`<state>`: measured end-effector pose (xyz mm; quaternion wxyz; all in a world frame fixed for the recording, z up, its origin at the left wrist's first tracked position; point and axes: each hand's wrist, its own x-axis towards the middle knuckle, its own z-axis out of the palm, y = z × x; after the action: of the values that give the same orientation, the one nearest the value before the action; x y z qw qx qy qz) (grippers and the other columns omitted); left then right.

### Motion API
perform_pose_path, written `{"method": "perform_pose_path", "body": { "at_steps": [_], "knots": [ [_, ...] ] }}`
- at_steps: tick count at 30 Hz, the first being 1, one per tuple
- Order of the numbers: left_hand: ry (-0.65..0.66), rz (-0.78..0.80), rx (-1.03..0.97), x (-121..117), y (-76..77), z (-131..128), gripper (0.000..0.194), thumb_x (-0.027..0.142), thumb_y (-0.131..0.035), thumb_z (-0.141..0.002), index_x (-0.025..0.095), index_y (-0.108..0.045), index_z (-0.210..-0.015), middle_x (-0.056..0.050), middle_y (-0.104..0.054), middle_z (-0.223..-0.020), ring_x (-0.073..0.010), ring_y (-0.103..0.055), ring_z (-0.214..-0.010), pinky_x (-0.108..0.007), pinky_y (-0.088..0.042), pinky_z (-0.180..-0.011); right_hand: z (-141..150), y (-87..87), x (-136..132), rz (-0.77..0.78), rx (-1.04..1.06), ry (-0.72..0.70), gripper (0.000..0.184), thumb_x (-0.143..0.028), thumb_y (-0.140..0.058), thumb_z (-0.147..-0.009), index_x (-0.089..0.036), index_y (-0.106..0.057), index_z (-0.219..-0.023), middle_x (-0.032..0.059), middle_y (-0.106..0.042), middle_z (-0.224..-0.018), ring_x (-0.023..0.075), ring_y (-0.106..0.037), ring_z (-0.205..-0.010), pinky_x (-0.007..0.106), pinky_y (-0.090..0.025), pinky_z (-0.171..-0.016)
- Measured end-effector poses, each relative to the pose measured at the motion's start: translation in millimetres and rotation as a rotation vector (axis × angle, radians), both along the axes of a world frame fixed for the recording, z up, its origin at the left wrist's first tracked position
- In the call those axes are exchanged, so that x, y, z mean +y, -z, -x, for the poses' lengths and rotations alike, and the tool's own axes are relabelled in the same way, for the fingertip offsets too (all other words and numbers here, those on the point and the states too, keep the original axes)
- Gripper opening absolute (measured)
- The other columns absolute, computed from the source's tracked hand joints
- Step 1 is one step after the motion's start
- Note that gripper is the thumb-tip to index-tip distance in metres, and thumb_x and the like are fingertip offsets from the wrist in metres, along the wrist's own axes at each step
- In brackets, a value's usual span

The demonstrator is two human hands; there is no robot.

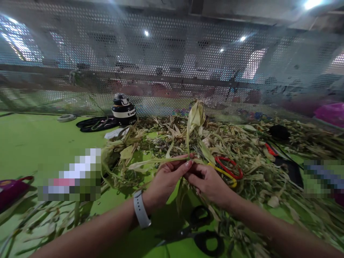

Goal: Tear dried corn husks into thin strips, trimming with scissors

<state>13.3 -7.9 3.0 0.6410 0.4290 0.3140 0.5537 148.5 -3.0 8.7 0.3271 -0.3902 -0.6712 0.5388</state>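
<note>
Bare forearms (99, 229) reach over black-handled metal scissors (184, 233) as the left hand (163, 183) and right hand (212, 186) pinch long, pale-green leaf strips (157, 161) crossing above the lime-green surface (48, 139), an apparent joining step calling next for even tension.
</note>
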Motion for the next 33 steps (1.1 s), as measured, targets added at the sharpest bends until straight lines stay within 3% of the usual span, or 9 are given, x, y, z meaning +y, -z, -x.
{"method": "perform_pose_path", "body": {
  "at_steps": [4, 9, 16, 19, 22, 25, 29, 33],
  "knots": [
    [0.021, -0.005, 0.03, -1.0, -2.9, 1.4, 0.027, 0.025, -0.066, -0.074, 0.018, -0.068, -0.1, -0.006, -0.071, -0.097, -0.0197, -0.061, -0.098, -0.03, -0.046, -0.088, 0.4, 6.7, 2.4, 0.196, 0.133, 0.005, 0.032, -0.049, -0.063, -0.071, -0.018, -0.061, -0.077, -0.0056, -0.044, -0.051, 0.0063, -0.034, -0.039, 0.02, -0.03, -0.038],
    [-0.036, 0.007, 0.138, -2.2, -6.5, 5.9, 0.027, 0.026, -0.069, -0.07, 0.019, -0.07, -0.096, -0.006, -0.07, -0.102, -0.0197, -0.061, -0.097, -0.027, -0.048, -0.084, -2.1, 10.5, 4.1, 0.179, 0.106, -0.084, 0.028, -0.046, -0.064, -0.072, -0.018, -0.06, -0.069, -0.0052, -0.045, -0.05, 0.0069, -0.039, -0.04, 0.021, -0.033, -0.041],
    [-0.022, -0.015, 0.177, -0.2, -7.0, 9.0, 0.026, 0.027, -0.067, -0.072, 0.019, -0.068, -0.097, -0.006, -0.068, -0.107, -0.0189, -0.06, -0.099, -0.025, -0.047, -0.085, -0.5, 13.6, 2.9, 0.194, 0.101, -0.095, 0.027, -0.042, -0.066, -0.071, -0.016, -0.059, -0.069, -0.0051, -0.047, -0.052, 0.0071, -0.042, -0.042, 0.021, -0.035, -0.042],
    [-0.033, -0.007, 0.157, 2.0, -10.3, 10.6, 0.025, 0.027, -0.067, -0.073, 0.019, -0.068, -0.096, -0.005, -0.068, -0.105, -0.0171, -0.06, -0.095, -0.024, -0.047, -0.081, -0.4, 10.4, 2.8, 0.246, 0.161, -0.047, 0.025, -0.039, -0.067, -0.069, -0.016, -0.058, -0.067, -0.0051, -0.048, -0.051, 0.0064, -0.042, -0.042, 0.019, -0.034, -0.042],
    [-0.016, 0.007, 0.099, 3.5, -12.7, 12.6, 0.023, 0.027, -0.063, -0.076, 0.018, -0.066, -0.097, -0.004, -0.068, -0.094, -0.0137, -0.06, -0.087, -0.021, -0.046, -0.076, -1.2, 5.0, 4.0, 0.369, 0.295, 0.087, 0.027, -0.043, -0.061, -0.072, -0.017, -0.056, -0.066, -0.0051, -0.047, -0.048, 0.0068, -0.039, -0.04, 0.018, -0.032, -0.038],
    [0.036, 0.073, 0.069, 3.6, -11.9, 13.6, 0.022, 0.029, -0.058, -0.079, 0.019, -0.064, -0.098, -0.002, -0.063, -0.084, -0.0095, -0.057, -0.074, -0.015, -0.042, -0.057, -1.5, 2.0, 6.5, 0.45, 0.48, 0.237, 0.034, -0.05, -0.055, -0.073, -0.017, -0.054, -0.066, -0.0061, -0.043, -0.046, 0.0061, -0.035, -0.038, 0.017, -0.029, -0.036],
    [0.051, 0.127, 0.123, 4.7, -8.9, 12.6, 0.025, 0.035, -0.057, -0.079, 0.018, -0.062, -0.097, 0.001, -0.056, -0.071, -0.0046, -0.042, -0.053, -0.014, -0.026, -0.043, -1.7, 4.4, 9.1, 0.256, 0.416, 0.364, 0.035, -0.049, -0.059, -0.074, -0.017, -0.052, -0.061, -0.0079, -0.039, -0.039, 0.0052, -0.031, -0.033, 0.017, -0.024, -0.033],
    [0.017, 0.034, 0.304, 9.6, -6.6, 12.1, 0.024, 0.037, -0.06, -0.076, 0.015, -0.061, -0.086, 0.004, -0.05, -0.061, -0.0055, -0.034, -0.05, -0.017, -0.025, -0.045, -4.6, 7.6, 7.6, 0.029, 0.276, 0.428, 0.037, -0.048, -0.058, -0.076, -0.015, -0.056, -0.059, -0.0059, -0.042, -0.04, 0.0059, -0.036, -0.035, 0.018, -0.028, -0.036]
  ]
}}
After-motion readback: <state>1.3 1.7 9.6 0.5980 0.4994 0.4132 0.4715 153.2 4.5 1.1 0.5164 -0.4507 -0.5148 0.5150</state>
